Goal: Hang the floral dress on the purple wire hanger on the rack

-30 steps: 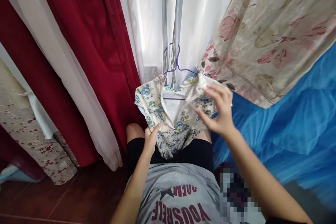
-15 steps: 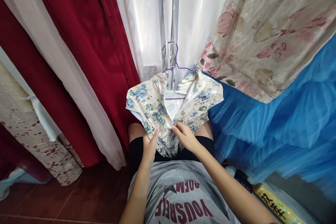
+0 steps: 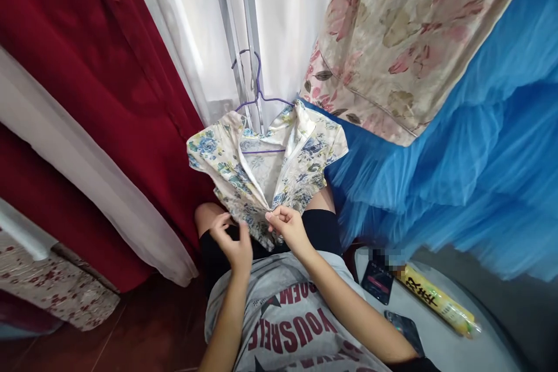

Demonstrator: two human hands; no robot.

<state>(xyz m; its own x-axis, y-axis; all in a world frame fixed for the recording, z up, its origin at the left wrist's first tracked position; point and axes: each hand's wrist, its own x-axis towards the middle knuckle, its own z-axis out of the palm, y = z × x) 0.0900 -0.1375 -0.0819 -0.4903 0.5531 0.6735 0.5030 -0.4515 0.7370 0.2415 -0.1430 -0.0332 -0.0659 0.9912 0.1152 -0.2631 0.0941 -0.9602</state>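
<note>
A small floral dress [image 3: 265,165] with blue and yellow flowers hangs on a purple hanger [image 3: 257,90] from a metal rail, its front opening split down the middle. My right hand [image 3: 285,226] pinches the dress at the bottom of that opening, where a tiny zipper pull seems to sit. My left hand [image 3: 233,241] is just left of it, below the hem, fingers curled and apart, with nothing visibly in them.
Red and white curtains [image 3: 108,70] hang at left, a floral fabric [image 3: 392,40] and a blue tulle skirt [image 3: 457,174] at right. On a grey surface at lower right lie a dark phone [image 3: 378,279], another dark device [image 3: 403,328] and a yellow package [image 3: 436,299].
My right hand came down from the dress shoulder to the bottom of the front opening. My left hand let go of the dress edge. The view shifted right, showing the grey surface.
</note>
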